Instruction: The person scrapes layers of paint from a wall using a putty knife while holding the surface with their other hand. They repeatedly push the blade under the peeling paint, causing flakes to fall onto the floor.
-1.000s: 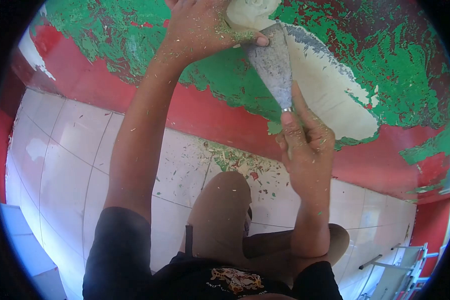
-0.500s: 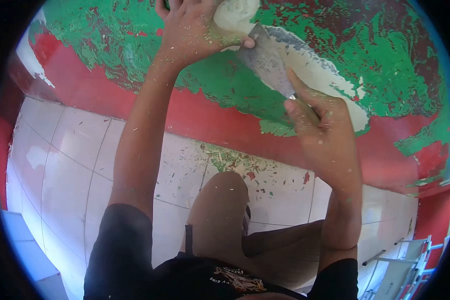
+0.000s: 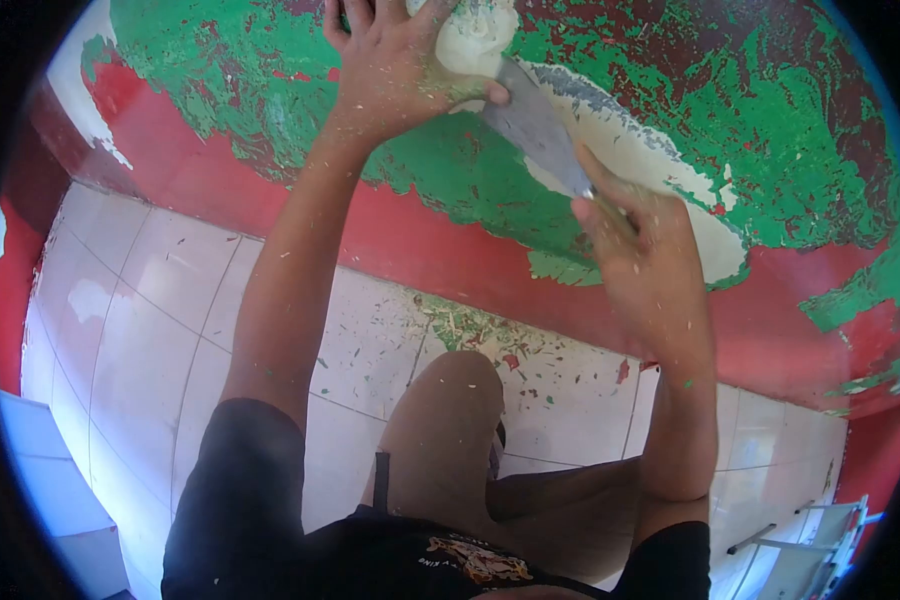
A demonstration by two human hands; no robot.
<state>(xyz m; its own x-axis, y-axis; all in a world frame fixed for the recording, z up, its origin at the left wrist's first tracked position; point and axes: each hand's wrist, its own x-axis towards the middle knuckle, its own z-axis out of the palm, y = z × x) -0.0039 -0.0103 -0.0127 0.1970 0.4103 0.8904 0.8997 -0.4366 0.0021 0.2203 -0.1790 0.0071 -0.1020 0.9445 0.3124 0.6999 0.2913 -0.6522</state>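
Observation:
The wall has peeling green paint over red, with a bare pale patch running diagonally. Against it, near the top, my left hand lies with fingers spread, its thumb by the blade's upper end. My right hand grips the handle of a metal scraper. The scraper's broad blade points up and left, over the edge between the green paint and the pale patch. Paint flecks cling to both hands and arms.
Green, red and pale paint chips are scattered on the white tiled floor at the wall's foot, just beyond my knee. A folded metal frame, perhaps a ladder, is at the lower right.
The view has shifted slightly, so the wall and floor appear a little lower and to the right. The scraper blade is tilted differently, showing a smoother face. Both hands keep their places on wall and scraper.

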